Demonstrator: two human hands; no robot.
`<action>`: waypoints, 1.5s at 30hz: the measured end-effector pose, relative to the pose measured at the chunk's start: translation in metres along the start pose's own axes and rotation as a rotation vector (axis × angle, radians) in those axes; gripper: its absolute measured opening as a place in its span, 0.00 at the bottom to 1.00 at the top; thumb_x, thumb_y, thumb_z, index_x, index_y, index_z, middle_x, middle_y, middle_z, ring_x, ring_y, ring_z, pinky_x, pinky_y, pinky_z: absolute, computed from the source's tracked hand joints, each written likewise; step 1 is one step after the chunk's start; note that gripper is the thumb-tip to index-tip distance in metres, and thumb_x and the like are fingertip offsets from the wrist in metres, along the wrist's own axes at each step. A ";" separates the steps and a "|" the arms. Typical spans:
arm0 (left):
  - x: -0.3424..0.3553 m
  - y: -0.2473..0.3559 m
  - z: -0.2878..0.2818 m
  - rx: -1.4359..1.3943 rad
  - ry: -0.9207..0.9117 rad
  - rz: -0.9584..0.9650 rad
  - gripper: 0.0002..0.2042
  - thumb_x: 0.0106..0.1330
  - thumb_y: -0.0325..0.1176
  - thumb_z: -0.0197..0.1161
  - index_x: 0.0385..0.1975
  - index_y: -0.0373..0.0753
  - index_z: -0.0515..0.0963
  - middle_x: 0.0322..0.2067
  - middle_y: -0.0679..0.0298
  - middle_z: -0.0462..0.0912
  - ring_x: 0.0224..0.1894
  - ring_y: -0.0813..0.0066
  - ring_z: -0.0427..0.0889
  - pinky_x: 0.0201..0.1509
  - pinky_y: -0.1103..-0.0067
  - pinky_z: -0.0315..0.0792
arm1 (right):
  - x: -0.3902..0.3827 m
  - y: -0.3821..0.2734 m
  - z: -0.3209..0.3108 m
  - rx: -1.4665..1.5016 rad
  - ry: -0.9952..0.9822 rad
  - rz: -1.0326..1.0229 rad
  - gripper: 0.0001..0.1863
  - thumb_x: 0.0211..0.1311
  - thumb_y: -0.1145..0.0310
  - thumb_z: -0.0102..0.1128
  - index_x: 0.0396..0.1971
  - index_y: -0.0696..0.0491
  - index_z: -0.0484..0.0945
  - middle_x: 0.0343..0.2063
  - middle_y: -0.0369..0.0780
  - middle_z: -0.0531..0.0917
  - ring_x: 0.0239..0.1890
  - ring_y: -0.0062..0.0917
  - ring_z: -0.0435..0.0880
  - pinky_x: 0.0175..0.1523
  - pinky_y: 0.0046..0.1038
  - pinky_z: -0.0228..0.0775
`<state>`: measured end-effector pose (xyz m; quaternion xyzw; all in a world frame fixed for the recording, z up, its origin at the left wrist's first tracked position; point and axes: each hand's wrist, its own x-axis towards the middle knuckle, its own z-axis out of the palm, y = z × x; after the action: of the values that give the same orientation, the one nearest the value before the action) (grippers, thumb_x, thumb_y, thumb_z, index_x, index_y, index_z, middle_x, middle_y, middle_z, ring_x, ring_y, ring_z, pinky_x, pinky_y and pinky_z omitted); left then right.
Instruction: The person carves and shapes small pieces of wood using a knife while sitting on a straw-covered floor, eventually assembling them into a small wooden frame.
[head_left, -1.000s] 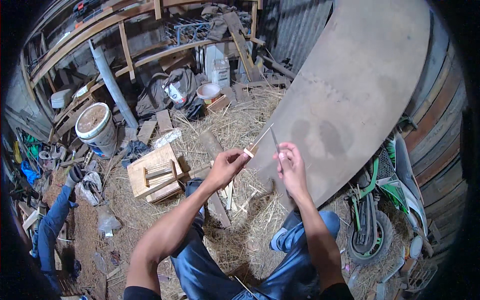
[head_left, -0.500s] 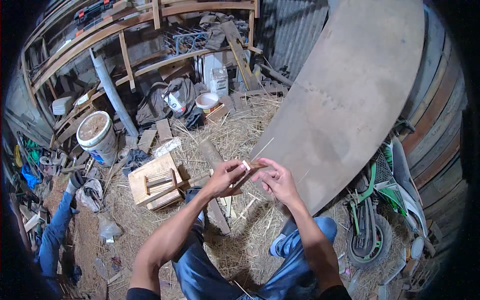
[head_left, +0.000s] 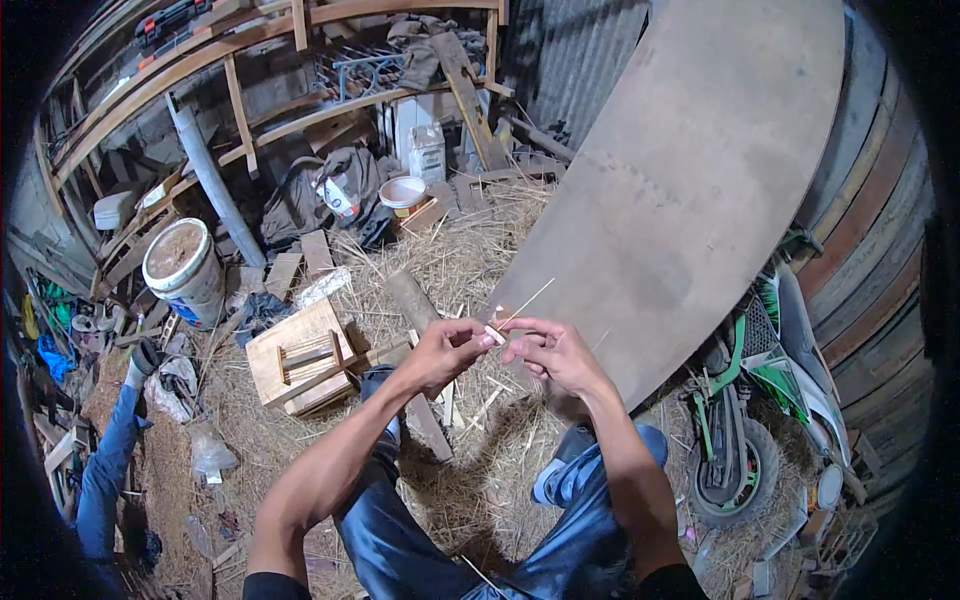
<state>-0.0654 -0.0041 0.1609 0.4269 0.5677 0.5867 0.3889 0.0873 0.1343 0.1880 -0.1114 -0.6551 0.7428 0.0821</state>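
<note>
In front of my lap, my left hand (head_left: 445, 354) pinches a small pale wooden piece (head_left: 494, 334) between thumb and fingertips. My right hand (head_left: 556, 354) meets it from the other side, its thumb and index finger closed near one end of a thin straight stick (head_left: 529, 302). That stick slants up and to the right from the wooden piece. Whether it sits in the piece or only touches it, I cannot tell. Left of my hands, a small frame of two wooden bars with thin sticks between them (head_left: 310, 359) lies on a light wooden box (head_left: 294, 330).
A large flat board (head_left: 690, 180) leans at the right, beside a green and white motorbike (head_left: 745, 430). A big white bucket (head_left: 182, 262) and a smaller tub (head_left: 403, 194) stand at the left and back. Straw (head_left: 480, 240) covers the floor. Another person's leg (head_left: 112, 460) reaches in at far left.
My right fingers have moved in closer to my left fingertips. The brown strip seen between my hands has mostly gone from sight. The whole view has shifted slightly.
</note>
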 end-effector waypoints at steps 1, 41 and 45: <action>-0.002 0.001 0.000 0.026 0.007 -0.020 0.09 0.63 0.36 0.58 0.31 0.37 0.77 0.19 0.75 0.71 0.21 0.89 0.64 0.23 0.87 0.56 | 0.001 0.003 0.000 0.024 0.008 0.013 0.17 0.60 0.71 0.56 0.49 0.56 0.71 0.26 0.39 0.80 0.16 0.08 0.60 0.19 0.12 0.52; -0.010 0.025 -0.004 0.566 0.008 0.196 0.09 0.65 0.35 0.54 0.33 0.36 0.73 0.19 0.71 0.68 0.24 0.85 0.63 0.24 0.83 0.58 | -0.010 -0.007 0.001 -0.475 0.110 -0.263 0.16 0.59 0.69 0.56 0.48 0.55 0.75 0.24 0.34 0.79 0.27 0.13 0.75 0.35 0.19 0.68; -0.010 0.028 0.000 0.712 0.137 0.518 0.10 0.55 0.21 0.56 0.38 0.33 0.73 0.30 0.56 0.75 0.33 0.65 0.75 0.34 0.73 0.70 | -0.010 -0.007 0.003 -0.427 0.061 -0.355 0.15 0.58 0.70 0.56 0.46 0.55 0.76 0.25 0.35 0.80 0.27 0.14 0.75 0.36 0.20 0.69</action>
<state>-0.0616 -0.0147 0.1880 0.6226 0.6331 0.4596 0.0194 0.0963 0.1296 0.1958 -0.0320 -0.8031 0.5584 0.2054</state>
